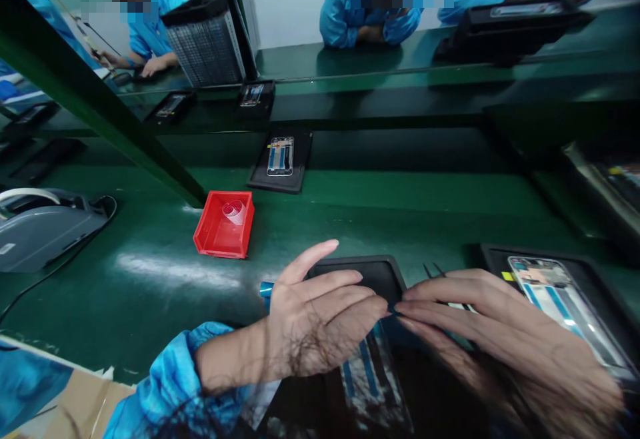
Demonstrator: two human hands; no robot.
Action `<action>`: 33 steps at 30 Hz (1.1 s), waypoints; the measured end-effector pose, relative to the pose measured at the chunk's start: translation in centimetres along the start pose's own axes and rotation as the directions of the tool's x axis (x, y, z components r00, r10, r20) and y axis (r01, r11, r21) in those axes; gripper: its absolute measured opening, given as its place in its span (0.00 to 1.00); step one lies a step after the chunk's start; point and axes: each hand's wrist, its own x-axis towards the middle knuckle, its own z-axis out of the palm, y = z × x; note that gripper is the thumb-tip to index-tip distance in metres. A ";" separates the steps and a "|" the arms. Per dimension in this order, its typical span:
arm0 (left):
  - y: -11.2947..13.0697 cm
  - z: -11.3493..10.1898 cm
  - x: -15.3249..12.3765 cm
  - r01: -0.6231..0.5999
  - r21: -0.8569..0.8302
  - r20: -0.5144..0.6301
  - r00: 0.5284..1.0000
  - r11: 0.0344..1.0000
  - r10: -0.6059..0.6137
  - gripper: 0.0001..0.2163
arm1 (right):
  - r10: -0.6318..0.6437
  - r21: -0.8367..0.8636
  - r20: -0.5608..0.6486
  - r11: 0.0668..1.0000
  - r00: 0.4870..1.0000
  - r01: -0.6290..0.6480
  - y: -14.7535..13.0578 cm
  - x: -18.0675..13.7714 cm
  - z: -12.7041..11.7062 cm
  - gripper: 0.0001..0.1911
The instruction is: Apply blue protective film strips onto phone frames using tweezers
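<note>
My left hand (320, 319) lies over a black tray (373, 272) near the table's front edge, fingers stretched out, tips pinched toward my right hand. My right hand (505, 339) holds thin black tweezers (436, 271) whose tips stick up past the fingers. Fingertips of both hands meet over an opened phone frame (373, 376) with blue strips, which lies in the tray under them. What is pinched between the fingertips is too small to see.
A second tray holding another phone frame (560, 299) sits at the right. A red bin (224, 224) with a tape roll stands to the left, a grey tape dispenser (40, 226) far left. More trays with phones (280, 158) ride the belt behind. People in blue coats work across the line.
</note>
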 end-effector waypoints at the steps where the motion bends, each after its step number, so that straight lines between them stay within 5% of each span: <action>1: 0.0 -0.1 0.0 -0.004 0.014 0.009 1.000 1.000 0.004 0.05 | 0.002 0.004 -0.001 1.000 1.000 -0.002 -0.2 -0.1 0.0 0.09; 25: -0.3 -1.5 1.1 0.147 -0.021 0.116 0.983 0.989 -0.143 0.03 | -0.063 -0.071 -0.028 0.996 0.998 0.061 0.6 -0.3 -0.7 0.10; 33: -0.5 -1.0 0.5 0.140 -0.060 0.070 0.988 0.988 -0.136 0.01 | -0.095 -0.063 0.015 0.993 0.995 0.096 0.9 -0.8 -0.2 0.11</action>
